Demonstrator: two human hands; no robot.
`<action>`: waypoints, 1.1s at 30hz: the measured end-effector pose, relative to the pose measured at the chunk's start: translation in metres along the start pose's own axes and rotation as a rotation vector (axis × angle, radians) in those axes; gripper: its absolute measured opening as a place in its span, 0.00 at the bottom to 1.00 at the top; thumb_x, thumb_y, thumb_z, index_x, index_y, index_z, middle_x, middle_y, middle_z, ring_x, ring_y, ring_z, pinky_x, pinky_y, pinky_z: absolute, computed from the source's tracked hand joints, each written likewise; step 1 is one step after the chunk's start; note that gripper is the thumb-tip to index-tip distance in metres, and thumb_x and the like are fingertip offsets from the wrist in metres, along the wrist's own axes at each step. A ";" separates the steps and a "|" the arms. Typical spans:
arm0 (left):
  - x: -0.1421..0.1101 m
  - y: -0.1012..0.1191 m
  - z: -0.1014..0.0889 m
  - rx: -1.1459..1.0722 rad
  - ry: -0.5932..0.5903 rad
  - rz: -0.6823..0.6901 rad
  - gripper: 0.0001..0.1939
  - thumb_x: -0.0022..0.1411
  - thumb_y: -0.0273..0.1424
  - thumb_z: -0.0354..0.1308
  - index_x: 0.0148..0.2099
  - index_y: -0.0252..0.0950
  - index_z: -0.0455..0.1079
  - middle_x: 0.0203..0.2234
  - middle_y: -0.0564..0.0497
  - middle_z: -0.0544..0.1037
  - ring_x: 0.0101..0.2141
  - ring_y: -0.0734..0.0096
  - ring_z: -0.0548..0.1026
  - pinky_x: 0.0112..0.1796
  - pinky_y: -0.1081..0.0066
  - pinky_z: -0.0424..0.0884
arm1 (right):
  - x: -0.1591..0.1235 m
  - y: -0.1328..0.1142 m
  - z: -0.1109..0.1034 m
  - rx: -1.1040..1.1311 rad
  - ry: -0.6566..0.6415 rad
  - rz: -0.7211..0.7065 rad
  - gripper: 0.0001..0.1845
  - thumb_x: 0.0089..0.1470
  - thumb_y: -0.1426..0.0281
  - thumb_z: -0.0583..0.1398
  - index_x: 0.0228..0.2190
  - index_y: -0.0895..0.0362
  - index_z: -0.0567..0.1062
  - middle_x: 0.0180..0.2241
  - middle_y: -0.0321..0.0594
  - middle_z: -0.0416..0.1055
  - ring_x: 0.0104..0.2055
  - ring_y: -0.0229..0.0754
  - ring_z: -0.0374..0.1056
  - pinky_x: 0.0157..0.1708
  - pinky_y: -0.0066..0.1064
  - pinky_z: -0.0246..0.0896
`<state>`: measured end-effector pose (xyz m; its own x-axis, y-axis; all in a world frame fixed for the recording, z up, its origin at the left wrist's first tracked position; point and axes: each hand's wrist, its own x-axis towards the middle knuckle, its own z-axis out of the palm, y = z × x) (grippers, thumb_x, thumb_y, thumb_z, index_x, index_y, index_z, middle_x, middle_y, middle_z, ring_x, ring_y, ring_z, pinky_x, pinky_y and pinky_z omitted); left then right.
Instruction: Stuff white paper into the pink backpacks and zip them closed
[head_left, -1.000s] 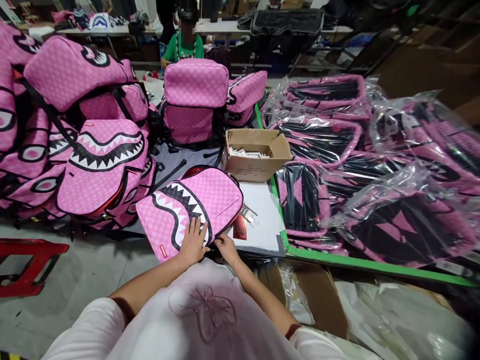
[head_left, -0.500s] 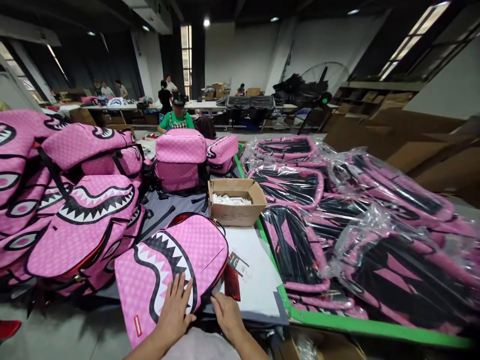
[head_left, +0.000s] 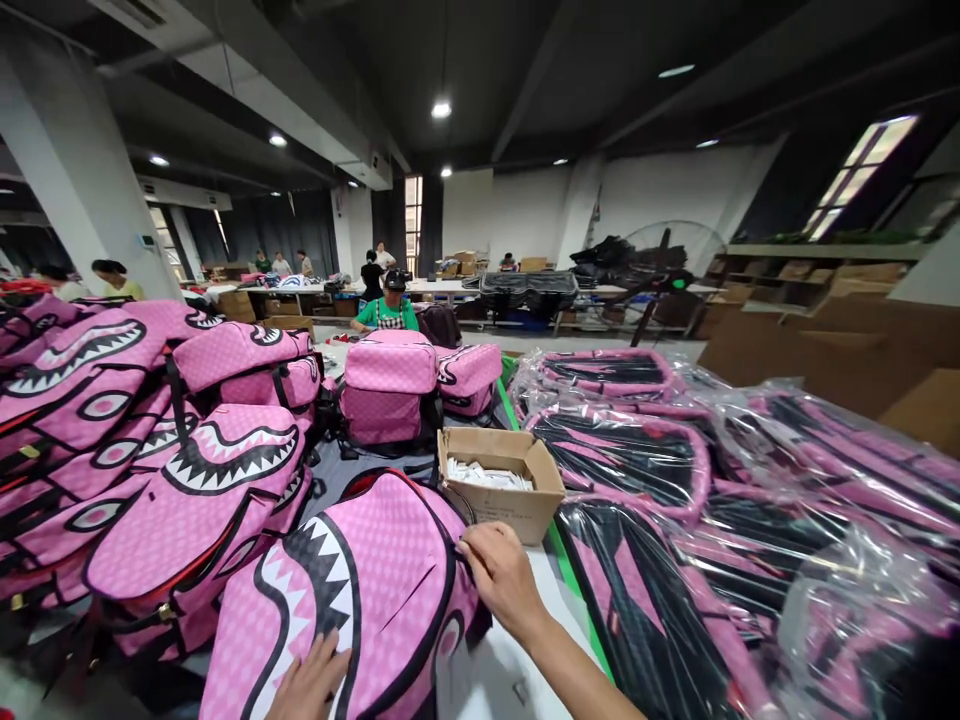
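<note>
Backpack [head_left: 390, 555] lies under the left hand [head_left: 315, 678], grip spread flat; the right hand [head_left: 501, 570] pinches its edge near the carton [head_left: 506, 510].

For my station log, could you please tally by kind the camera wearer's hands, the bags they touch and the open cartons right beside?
Hands: 2 (left hand, right hand)
Bag: 1, pink
Carton: 1
Total: 4

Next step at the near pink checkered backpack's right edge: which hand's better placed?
Right, likely: right hand touches the edge of that backpack near the open brown cardboard box; left hand rests lower, on the toothed print.
</note>
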<state>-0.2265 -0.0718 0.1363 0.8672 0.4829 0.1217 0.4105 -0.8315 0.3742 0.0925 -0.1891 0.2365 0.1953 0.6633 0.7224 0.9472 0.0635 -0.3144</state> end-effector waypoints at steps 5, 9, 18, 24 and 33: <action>0.031 0.078 -0.071 -0.238 0.353 -0.050 0.47 0.65 0.39 0.56 0.74 0.40 0.30 0.69 0.40 0.53 0.66 0.53 0.58 0.60 0.53 0.64 | 0.057 -0.110 -0.041 0.224 -0.074 -0.375 0.11 0.62 0.75 0.51 0.28 0.55 0.66 0.26 0.38 0.66 0.28 0.38 0.60 0.28 0.30 0.53; 0.039 0.107 -0.091 -0.286 0.483 -0.189 0.35 0.69 0.38 0.49 0.73 0.34 0.46 0.59 0.37 0.70 0.56 0.52 0.73 0.51 0.57 0.75 | 0.082 -0.147 -0.044 0.156 -0.202 -0.538 0.15 0.63 0.71 0.49 0.25 0.54 0.66 0.24 0.37 0.65 0.25 0.39 0.56 0.28 0.32 0.52; -0.010 0.065 -0.114 -0.446 0.398 -0.059 0.27 0.68 0.40 0.52 0.66 0.39 0.65 0.57 0.44 0.73 0.54 0.56 0.75 0.54 0.63 0.72 | 0.192 -0.052 0.032 0.289 -0.597 0.360 0.14 0.49 0.71 0.63 0.15 0.56 0.69 0.17 0.33 0.66 0.22 0.34 0.58 0.27 0.27 0.50; -0.021 0.042 -0.176 -0.509 0.483 -0.266 0.24 0.69 0.45 0.50 0.59 0.38 0.72 0.53 0.44 0.77 0.52 0.56 0.76 0.52 0.63 0.71 | 0.171 -0.040 0.101 0.448 -0.567 0.473 0.13 0.53 0.68 0.56 0.19 0.56 0.67 0.18 0.33 0.66 0.22 0.35 0.60 0.24 0.26 0.52; 0.024 0.057 -0.193 -0.293 0.448 -0.389 0.23 0.69 0.44 0.47 0.29 0.36 0.71 0.20 0.56 0.71 0.24 0.73 0.68 0.28 0.74 0.59 | 0.154 -0.010 0.141 0.549 -0.600 0.645 0.15 0.51 0.64 0.60 0.18 0.56 0.67 0.15 0.32 0.64 0.18 0.34 0.57 0.21 0.26 0.50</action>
<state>-0.2371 -0.0543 0.3380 0.4445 0.8528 0.2742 0.5217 -0.4952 0.6947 0.0770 0.0173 0.2645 0.3232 0.9444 -0.0605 0.4321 -0.2042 -0.8784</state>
